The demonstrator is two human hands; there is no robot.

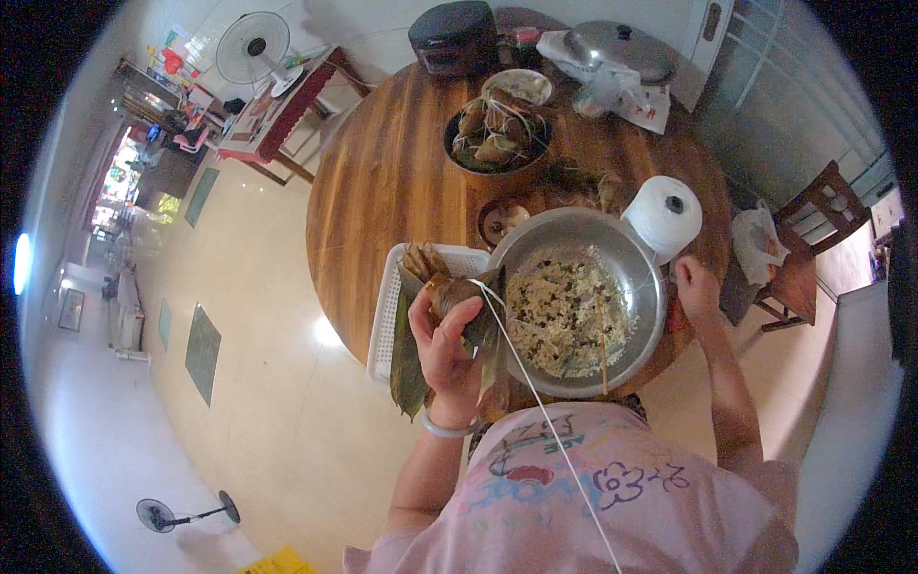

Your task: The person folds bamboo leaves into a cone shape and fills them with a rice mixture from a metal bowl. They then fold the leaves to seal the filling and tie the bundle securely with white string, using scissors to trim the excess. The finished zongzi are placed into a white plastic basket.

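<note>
My left hand [448, 344] grips a leaf-wrapped zongzi [453, 295] over a white perforated plastic basket [380, 337]. Long green leaves [410, 359] hang beside it. White string [534, 391] is around the zongzi and runs taut across my shirt, out of the bottom of view. To the right stands a steel basin [649, 337] of rice mixed with dark bits [566, 308], a thin stick [604, 351] in it. My right hand [697, 290] is curled at the basin's right rim, below a large spool of white string [663, 215]; whether its fingers hold anything is hidden.
A dark pot [495, 168] of tied zongzi [498, 136] stands farther back on the round wooden table [387, 172]. Near it are a small bowl [495, 222], a plate [520, 85], a black appliance [453, 37] and a lidded pan [624, 50]. A chair [803, 265] is at right.
</note>
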